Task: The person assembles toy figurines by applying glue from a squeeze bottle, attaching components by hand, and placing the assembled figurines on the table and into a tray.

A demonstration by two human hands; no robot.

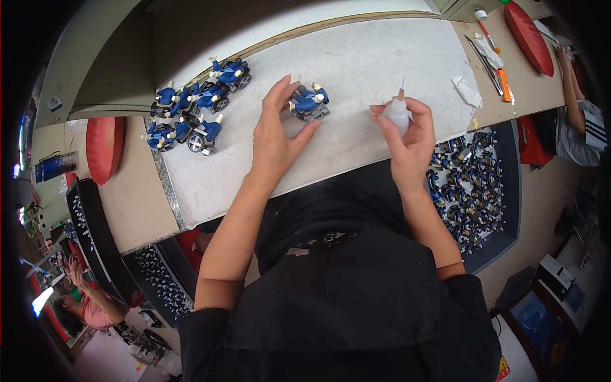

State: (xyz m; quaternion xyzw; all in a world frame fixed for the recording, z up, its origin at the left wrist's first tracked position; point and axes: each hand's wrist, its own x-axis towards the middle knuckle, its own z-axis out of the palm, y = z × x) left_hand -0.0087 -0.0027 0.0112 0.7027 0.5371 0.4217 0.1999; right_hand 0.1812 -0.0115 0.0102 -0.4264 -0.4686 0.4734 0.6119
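My left hand [275, 130] is open, its thumb and fingers apart on either side of a small toy figure in blue [308, 102] with a grey base. The figure rests on the white work surface [356, 70]; whether my thumb touches it I cannot tell. In my right hand [412, 127] is a small white squeeze bottle [397, 116] with a thin needle tip pointing up, away from the figure. Left of my left hand stands a cluster of blue figures on black-wheeled toy vehicles [194, 102].
A grey bin [513, 197] full of blue figures stands at right, below the table edge. Beyond the surface lie a crumpled tissue [468, 91], an orange cutter [505, 86] and a red dish [529, 38]. Another red dish [105, 149] is at left. Co-workers sit on both sides.
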